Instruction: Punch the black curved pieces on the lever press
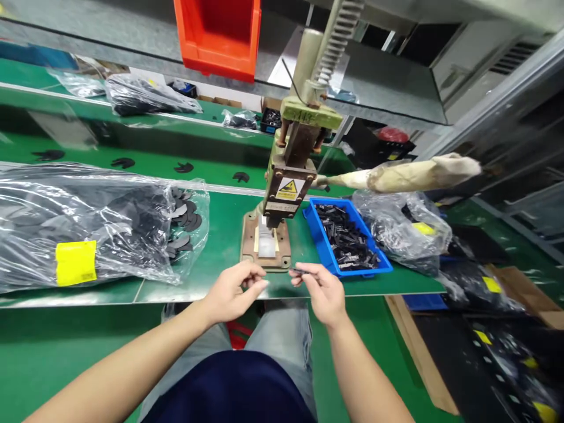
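My right hand pinches a small dark strip-like part between thumb and fingers, just in front of the press base. My left hand is beside it on the left, fingers loosely curled and thumb apart, with nothing visible in it. Both hands are over the front edge of the green bench. Straight ahead stands a hand press, its ram above a pale plate on the brown base. To the right of the base, a blue tray holds many small black parts.
A clear bag of flat dark pieces lies on the left. Another plastic bag rests behind the blue tray. The press's wrapped lever sticks out rightward. Several dark curved pieces lie along the conveyor. An orange bin sits on the shelf above.
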`<state>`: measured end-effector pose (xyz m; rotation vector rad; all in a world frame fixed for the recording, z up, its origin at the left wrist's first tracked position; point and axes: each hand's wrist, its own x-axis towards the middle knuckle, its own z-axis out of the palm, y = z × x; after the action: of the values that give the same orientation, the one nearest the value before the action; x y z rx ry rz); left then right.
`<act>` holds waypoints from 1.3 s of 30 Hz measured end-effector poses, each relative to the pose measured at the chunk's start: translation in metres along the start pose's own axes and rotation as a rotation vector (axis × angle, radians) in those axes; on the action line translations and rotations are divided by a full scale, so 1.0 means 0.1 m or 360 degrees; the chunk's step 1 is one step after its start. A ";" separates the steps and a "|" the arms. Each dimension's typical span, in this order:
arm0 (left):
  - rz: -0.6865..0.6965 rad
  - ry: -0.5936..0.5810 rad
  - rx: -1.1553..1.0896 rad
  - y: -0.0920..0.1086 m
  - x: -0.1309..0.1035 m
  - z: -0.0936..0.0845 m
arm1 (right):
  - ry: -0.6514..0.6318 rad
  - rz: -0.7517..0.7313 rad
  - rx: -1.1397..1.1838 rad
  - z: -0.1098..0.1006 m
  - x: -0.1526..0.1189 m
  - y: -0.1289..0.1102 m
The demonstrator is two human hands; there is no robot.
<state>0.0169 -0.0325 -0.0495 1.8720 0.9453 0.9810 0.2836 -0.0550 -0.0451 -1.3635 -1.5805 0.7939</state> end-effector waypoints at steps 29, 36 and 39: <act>-0.0783 -0.0643 -0.1209 0.17 -0.04 0.03 | -0.0460 -0.0886 0.0178 0.34 -0.03 -0.14; -0.0550 -0.0185 -0.1138 -0.23 0.24 -0.08 | -0.0023 -0.0581 0.0020 -0.02 0.27 -0.24; -0.0390 0.0264 -0.0746 -0.52 0.56 -0.20 | 0.0623 -0.0732 0.0188 -0.39 0.67 -0.55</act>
<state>0.0102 0.0427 -0.0731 1.2708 0.9198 1.1058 0.2959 -0.0031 0.0334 -0.9447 -1.4281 0.3103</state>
